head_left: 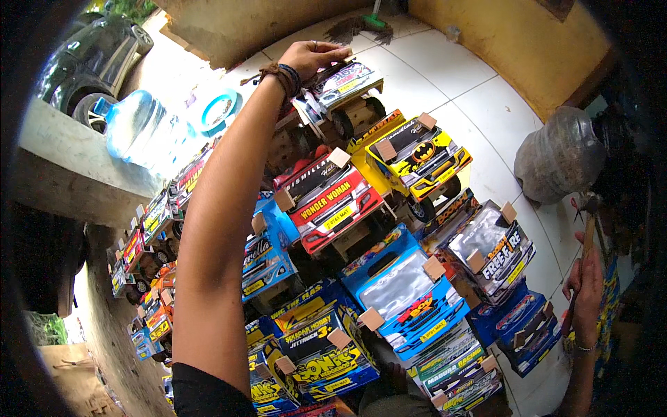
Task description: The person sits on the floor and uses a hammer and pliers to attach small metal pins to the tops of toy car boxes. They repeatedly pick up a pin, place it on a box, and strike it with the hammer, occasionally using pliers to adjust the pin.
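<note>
My left hand (314, 58) reaches forward to a white toy truck (349, 82) at the back of the group. Its fingers are bent and pressed together at the truck's upper edge; what they pinch is hidden. At the right, my right hand (588, 281) is closed round the wooden handle of a hammer (589, 233), head up. Nearest the white truck stand a yellow toy truck (420, 156) and a red toy truck (332, 201). Both carry small tan wooden squares at their windscreen corners. The white truck's front shows no such squares.
More toy trucks, such as a blue one (410, 292) and a grey one (490, 250), crowd the white tiled floor (455, 66). A cloudy plastic jug (561, 156) stands right. Beyond the low wall (76, 149) are a clear water jug (142, 128), a blue basin (221, 111) and a car.
</note>
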`<action>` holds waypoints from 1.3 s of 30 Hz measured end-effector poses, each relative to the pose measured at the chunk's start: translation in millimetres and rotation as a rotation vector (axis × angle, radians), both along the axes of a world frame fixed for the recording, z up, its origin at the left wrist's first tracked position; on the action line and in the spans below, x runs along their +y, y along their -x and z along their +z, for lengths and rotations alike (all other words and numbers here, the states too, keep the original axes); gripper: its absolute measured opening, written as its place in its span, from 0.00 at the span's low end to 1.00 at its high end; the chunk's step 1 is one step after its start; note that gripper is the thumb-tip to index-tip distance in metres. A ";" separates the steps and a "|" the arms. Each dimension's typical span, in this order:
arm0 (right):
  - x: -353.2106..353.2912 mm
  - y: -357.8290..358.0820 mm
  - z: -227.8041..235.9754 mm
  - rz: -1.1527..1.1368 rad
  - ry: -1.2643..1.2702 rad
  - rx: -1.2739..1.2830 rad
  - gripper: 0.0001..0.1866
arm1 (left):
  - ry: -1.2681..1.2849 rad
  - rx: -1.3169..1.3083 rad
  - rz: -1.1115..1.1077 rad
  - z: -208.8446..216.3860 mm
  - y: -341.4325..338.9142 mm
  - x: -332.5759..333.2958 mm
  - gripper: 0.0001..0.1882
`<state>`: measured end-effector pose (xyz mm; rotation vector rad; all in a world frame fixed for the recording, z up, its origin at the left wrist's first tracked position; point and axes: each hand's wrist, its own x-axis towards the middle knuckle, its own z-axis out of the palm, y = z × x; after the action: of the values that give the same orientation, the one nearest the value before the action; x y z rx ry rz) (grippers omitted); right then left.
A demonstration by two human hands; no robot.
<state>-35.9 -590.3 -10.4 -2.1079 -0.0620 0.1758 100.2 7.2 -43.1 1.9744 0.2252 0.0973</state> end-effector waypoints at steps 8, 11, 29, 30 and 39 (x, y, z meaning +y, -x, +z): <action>84.2 -42.7 45.7 0.143 0.217 -0.132 0.27 | -0.015 0.029 0.053 -3.6 -3.2 -0.5 0.20; 133.1 -75.0 65.7 0.281 0.026 -0.310 0.25 | -0.064 0.004 0.053 -4.8 -4.7 0.4 0.20; 301.3 -162.5 15.0 0.955 0.276 -1.074 0.25 | -0.102 -0.029 0.068 -17.5 -12.5 5.3 0.24; 300.9 -163.2 13.3 0.952 0.334 -1.081 0.26 | -0.113 -0.067 0.047 -16.6 -11.5 4.8 0.20; 306.2 -165.2 15.5 0.902 0.292 -1.231 0.26 | -0.046 -0.050 0.028 -17.4 -12.3 -2.2 0.24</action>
<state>129.3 -284.1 5.2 -2.0035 -1.7813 -0.6394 112.6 5.1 -60.5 2.0126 0.2201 0.1712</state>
